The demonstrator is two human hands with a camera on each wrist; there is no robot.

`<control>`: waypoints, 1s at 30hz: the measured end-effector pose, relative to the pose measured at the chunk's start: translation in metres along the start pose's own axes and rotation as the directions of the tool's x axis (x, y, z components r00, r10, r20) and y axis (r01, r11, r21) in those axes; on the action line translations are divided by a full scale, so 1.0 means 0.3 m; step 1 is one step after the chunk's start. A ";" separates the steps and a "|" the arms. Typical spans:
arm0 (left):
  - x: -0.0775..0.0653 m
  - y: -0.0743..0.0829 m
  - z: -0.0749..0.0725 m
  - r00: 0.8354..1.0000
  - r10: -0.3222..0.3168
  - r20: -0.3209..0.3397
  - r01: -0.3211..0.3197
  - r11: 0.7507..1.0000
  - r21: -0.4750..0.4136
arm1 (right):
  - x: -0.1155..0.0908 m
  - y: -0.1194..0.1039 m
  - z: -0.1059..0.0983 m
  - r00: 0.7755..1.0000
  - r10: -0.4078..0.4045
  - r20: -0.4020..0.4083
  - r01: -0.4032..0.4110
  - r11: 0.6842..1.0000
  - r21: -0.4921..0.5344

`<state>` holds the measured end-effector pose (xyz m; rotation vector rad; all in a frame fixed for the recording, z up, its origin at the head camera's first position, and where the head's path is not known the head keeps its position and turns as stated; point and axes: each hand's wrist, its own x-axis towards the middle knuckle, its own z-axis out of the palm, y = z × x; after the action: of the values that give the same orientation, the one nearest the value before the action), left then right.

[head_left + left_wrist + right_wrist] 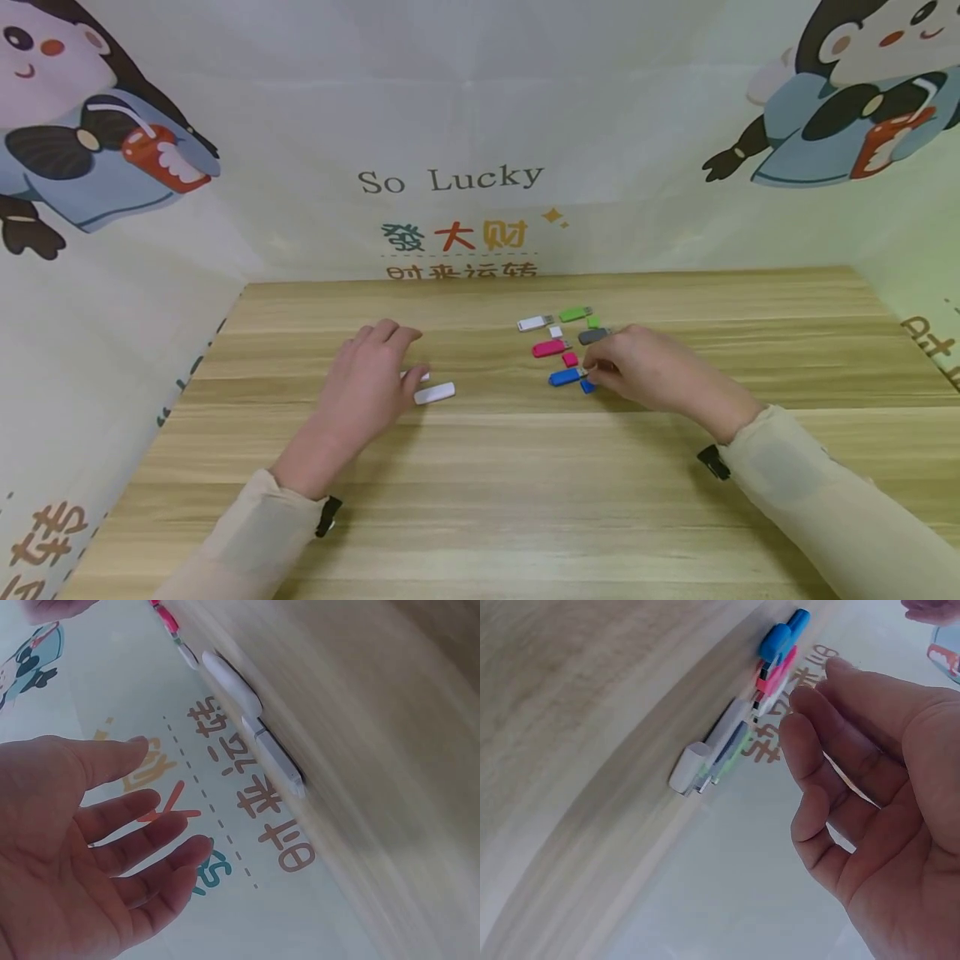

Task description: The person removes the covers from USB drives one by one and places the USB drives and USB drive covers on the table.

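My left hand hovers over the wooden table with relaxed fingers spread and nothing in them. Beside its thumb lie two white pieces, one a slim white USB stick, the other a smooth white piece. On the right, my right hand has loosely bent fingers, and nothing shows between them. Its fingertips overlap the end of a blue USB stick and its blue cap in the head view. A pale USB stick and pale cap, shown in the right wrist view, are hidden behind this hand in the head view.
Left of and beyond my right hand lie uncapped USB sticks: pink, white, green and grey. Small caps in pink, white and green lie among them. A printed cloth hangs behind the table.
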<state>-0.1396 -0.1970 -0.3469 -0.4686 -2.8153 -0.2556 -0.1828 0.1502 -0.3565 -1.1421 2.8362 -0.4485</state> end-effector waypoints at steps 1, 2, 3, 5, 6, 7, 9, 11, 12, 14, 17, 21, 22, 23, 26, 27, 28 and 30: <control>0.000 -0.001 -0.001 1.000 0.002 0.000 -0.002 1.000 -0.001 | -0.003 -0.001 -0.002 1.000 -0.002 -0.009 0.002 1.000 -0.001; 0.000 -0.003 -0.001 1.000 0.005 0.000 -0.005 1.000 -0.001 | -0.005 -0.003 -0.003 1.000 -0.006 -0.021 0.006 1.000 -0.005; 0.000 -0.005 0.000 1.000 0.007 0.000 -0.007 1.000 -0.002 | -0.008 -0.004 -0.005 0.999 -0.011 -0.034 0.010 1.000 -0.009; 0.001 -0.009 0.000 1.000 0.010 0.003 -0.010 1.000 -0.003 | -0.012 -0.007 -0.007 0.998 -0.023 -0.061 0.022 1.000 -0.023; 0.001 -0.011 0.001 1.000 0.011 0.005 -0.011 1.000 -0.003 | -0.015 -0.009 -0.009 0.997 -0.028 -0.072 0.026 0.999 -0.028; 0.002 -0.013 0.001 1.000 0.011 0.007 -0.011 1.000 -0.003 | -0.017 -0.010 -0.011 0.996 -0.033 -0.082 0.030 0.999 -0.034; 0.002 -0.017 0.001 1.000 0.011 0.012 -0.011 1.000 -0.004 | -0.022 -0.015 -0.015 0.994 -0.040 -0.097 0.036 0.999 -0.038; 0.001 -0.020 0.001 1.000 0.012 0.018 -0.012 1.000 -0.006 | -0.028 -0.019 -0.019 0.993 -0.043 -0.109 0.039 0.999 -0.039; 0.002 -0.022 0.001 1.000 0.013 0.023 -0.013 1.000 -0.008 | -0.031 -0.021 -0.021 0.993 -0.040 -0.113 0.035 0.998 -0.042; 0.004 -0.029 0.005 0.999 0.016 0.032 -0.016 1.000 -0.014 | -0.037 -0.025 -0.023 0.991 -0.041 -0.126 0.034 0.998 -0.054; 0.009 -0.043 0.012 0.999 0.022 0.046 -0.020 0.999 -0.027 | -0.044 -0.026 -0.022 0.987 -0.051 -0.150 0.040 0.996 -0.074; 0.014 -0.060 0.022 0.997 0.016 0.076 -0.013 0.999 -0.042 | -0.054 -0.024 -0.018 0.980 -0.073 -0.187 0.059 0.995 -0.080; 0.015 -0.064 0.024 0.996 0.012 0.087 -0.009 0.999 -0.043 | -0.057 -0.023 -0.018 0.978 -0.079 -0.195 0.064 0.995 -0.081; 0.016 -0.068 0.026 0.995 0.009 0.097 -0.004 0.999 -0.047 | -0.059 -0.023 -0.017 0.975 -0.086 -0.204 0.070 0.994 -0.082; 0.020 -0.080 0.031 0.991 0.003 0.133 0.004 0.999 -0.050 | -0.067 -0.022 -0.016 0.969 -0.100 -0.227 0.080 0.992 -0.094; 0.022 -0.083 0.032 0.989 0.003 0.145 0.005 0.999 -0.051 | -0.069 -0.023 -0.016 0.967 -0.102 -0.232 0.081 0.992 -0.099; 0.024 -0.087 0.033 0.988 0.003 0.157 0.005 0.999 -0.052 | -0.071 -0.023 -0.015 0.966 -0.103 -0.236 0.081 0.992 -0.102; 0.026 -0.091 0.035 0.984 0.006 0.180 0.004 0.999 -0.053 | -0.076 -0.024 -0.015 0.966 -0.100 -0.239 0.075 0.991 -0.109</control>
<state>-0.1586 -0.2180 -0.3580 -0.5293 -2.9902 -0.3022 -0.1622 0.1620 -0.3514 -1.3204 3.0571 -0.4910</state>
